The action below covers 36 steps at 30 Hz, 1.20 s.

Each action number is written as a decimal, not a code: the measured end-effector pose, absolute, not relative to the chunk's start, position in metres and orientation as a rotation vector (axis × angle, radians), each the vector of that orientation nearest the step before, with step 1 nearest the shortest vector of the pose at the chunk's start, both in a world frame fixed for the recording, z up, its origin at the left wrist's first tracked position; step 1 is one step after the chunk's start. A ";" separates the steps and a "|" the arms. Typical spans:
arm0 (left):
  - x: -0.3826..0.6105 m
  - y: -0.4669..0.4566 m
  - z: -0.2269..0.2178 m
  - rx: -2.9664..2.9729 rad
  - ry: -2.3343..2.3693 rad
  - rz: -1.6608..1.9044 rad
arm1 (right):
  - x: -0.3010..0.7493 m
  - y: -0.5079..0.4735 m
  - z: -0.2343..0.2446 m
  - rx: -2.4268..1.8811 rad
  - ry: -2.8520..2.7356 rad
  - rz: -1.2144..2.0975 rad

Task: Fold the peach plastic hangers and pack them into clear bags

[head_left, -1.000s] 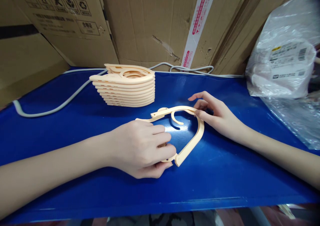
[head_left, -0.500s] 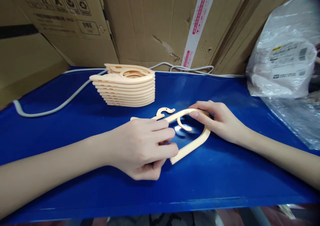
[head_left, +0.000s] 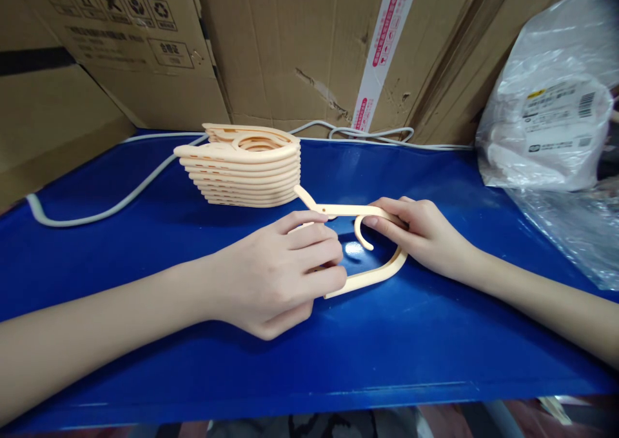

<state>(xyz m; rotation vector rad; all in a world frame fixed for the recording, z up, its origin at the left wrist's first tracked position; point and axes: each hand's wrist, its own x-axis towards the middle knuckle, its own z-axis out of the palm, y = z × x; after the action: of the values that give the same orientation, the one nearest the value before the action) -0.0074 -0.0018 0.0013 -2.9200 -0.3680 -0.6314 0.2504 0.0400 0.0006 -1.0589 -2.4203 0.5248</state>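
- Hanger (head_left: 372, 278): peach plastic, lying mid worktop (head_left: 387, 348), just on the near side of a stack of like hangers (head_left: 242, 167).
- Left hand (head_left: 275, 277): fingers clamped on the hanger's left end.
- Right hand (head_left: 425, 235): fingers pinched on the top bar beside the hook (head_left: 360, 231).
- Judgement: the fold goes best with the right bend held flat and the arms turned at their hinges, unforced.
- Materials: thin, smooth, rigid curved strips; glossy blue worktop; matt, creased cardboard boxes (head_left: 290, 38) at the far side.
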 end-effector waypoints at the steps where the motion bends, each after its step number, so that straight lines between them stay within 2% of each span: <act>1: -0.007 -0.002 0.001 -2.912 -0.372 -0.636 | 0.251 0.040 0.000 -1.099 -2.377 0.559; 9: -0.006 -0.002 -0.002 -2.769 -0.511 -0.704 | 0.254 0.041 -0.006 -1.266 -2.062 0.754; 26: -0.005 0.001 -0.003 -2.759 -0.717 -0.639 | 0.252 0.039 -0.004 -1.305 -2.167 0.591; 36: -0.004 0.001 -0.001 -2.747 -0.715 -0.641 | 0.252 0.039 -0.002 -1.271 -2.177 0.693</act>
<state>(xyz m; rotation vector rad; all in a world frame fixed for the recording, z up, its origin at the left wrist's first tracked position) -0.0039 0.0009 -0.0007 -2.7469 -0.7145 -0.6414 0.2521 0.0388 -0.0020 -1.2714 -2.1769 0.6930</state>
